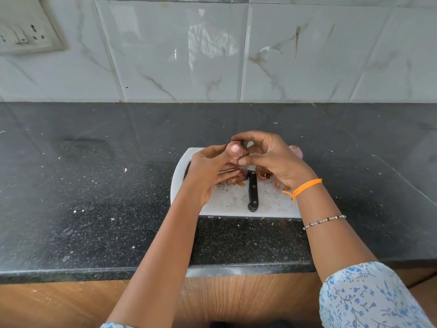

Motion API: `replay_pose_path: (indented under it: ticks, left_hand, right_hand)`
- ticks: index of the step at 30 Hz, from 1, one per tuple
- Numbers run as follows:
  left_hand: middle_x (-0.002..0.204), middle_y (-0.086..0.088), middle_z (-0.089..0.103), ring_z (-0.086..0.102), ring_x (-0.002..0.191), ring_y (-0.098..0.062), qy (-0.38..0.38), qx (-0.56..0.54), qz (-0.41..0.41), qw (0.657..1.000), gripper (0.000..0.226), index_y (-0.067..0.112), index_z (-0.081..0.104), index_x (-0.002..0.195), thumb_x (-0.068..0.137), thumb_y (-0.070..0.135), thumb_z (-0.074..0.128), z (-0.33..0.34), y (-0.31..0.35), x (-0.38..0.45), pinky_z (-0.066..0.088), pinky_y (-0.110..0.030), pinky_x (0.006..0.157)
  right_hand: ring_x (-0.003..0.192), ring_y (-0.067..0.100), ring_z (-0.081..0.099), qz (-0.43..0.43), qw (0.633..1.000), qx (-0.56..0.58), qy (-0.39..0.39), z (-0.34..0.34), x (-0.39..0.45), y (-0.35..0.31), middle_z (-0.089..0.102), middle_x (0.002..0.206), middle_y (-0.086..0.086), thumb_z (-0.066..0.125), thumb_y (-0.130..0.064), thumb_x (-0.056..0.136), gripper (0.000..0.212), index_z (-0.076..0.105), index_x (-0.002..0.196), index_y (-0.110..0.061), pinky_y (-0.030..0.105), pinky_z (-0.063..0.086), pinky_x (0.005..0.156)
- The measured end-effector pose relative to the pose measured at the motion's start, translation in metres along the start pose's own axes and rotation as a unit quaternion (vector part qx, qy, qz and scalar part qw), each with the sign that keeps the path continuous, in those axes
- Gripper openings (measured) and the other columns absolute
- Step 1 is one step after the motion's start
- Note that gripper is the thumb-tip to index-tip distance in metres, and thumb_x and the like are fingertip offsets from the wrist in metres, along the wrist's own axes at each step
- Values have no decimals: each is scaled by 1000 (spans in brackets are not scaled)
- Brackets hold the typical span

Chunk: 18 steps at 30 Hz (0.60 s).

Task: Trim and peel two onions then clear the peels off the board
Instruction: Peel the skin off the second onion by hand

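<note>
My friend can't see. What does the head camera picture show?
Two hands, left hand and right hand, peel an onion above a white cutting board. A black-handled knife and brown peels lie on it.

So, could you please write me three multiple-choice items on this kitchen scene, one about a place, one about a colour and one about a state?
1. Where does the knife lie?
A. On the cutting board
B. On the dark counter
C. In the right hand

2. What colour is the thread on the right wrist?
A. Green
B. Orange
C. White

3. What state is the onion in?
A. Lying on the board
B. Sliced into rings
C. Held up by both hands

Key: 1 A, the black handle rests on the white board between the peels. 2 B, the thread is bright orange. 3 C, the left hand and right hand grip it above the board.
</note>
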<state>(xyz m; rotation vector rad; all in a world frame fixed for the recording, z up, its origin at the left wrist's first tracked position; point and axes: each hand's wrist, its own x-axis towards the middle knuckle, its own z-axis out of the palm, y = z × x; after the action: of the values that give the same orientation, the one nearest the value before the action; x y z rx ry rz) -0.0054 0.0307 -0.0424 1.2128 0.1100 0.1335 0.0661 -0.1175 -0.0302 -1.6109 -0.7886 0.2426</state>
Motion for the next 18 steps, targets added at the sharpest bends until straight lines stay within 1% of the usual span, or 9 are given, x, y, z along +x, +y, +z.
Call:
replay_pose_path:
  ticks: [3,6,9,10,12,13,15,16,18]
  left_hand:
    - [81,-9,72,71,76,-18,9,5,1,1000,18,4,63,95,81,13,69,-1,0,1,59,-28,71]
    - [75,-9,73,71,70,-18,-5,-16,3,1000,6,4,64,90,86,9,62,-5,1,1,60,-29,69]
    - [70,-9,72,71,64,-18,19,-33,13,999,11,3,62,85,92,9,55,-6,2,2,59,-27,61]
    - [70,-9,72,71,63,-18,30,-36,15,999,13,3,62,85,92,10,55,-5,2,2,59,-27,60]
    - [75,-10,71,71,67,-19,40,-33,7,999,14,6,62,84,92,16,57,-4,2,1,59,-28,63]
    - [79,-10,71,71,71,-20,35,-27,-1,999,15,7,62,84,89,22,60,-3,1,1,60,-29,66]
    - [86,-11,72,71,81,-23,19,-4,-13,1000,26,10,62,89,76,31,69,-1,1,0,59,-32,71]
    - [89,-11,72,71,83,-23,16,7,-16,1000,29,10,61,90,73,30,71,0,0,0,59,-32,72]
    - [90,-13,71,71,79,-20,17,10,-16,1000,21,8,61,90,77,20,72,-1,0,0,59,-30,72]
  right_hand:
    - [91,9,66,9,1000,-7,-19,1,0,0,68,101,0,72,10,71,46,64,109,-15,25,55,83]
    - [90,7,66,10,1000,3,-16,-1,-2,1,68,102,-4,74,6,70,46,65,107,-19,23,54,81]
    - [91,8,67,10,999,32,-9,0,-2,0,66,106,-1,75,-4,66,45,64,108,-18,23,54,81]
    - [91,9,67,7,999,35,-7,0,-2,0,66,106,-1,75,-5,65,45,64,108,-17,23,54,82]
    - [89,8,67,1,1000,26,-2,1,-1,-1,66,105,0,74,3,69,45,63,108,-15,23,54,83]
    - [89,7,67,-1,1000,19,0,2,-1,-1,66,104,0,73,6,70,44,63,108,-14,23,54,83]
    - [89,8,67,2,1000,10,0,2,-1,-1,66,104,1,72,10,72,45,63,109,-14,25,55,85]
    - [90,10,67,5,1000,10,-3,2,0,0,66,104,2,71,10,72,45,63,109,-13,28,55,86]
    - [93,13,66,10,1000,4,-13,3,0,2,67,105,3,72,11,72,45,63,110,-13,30,56,86]
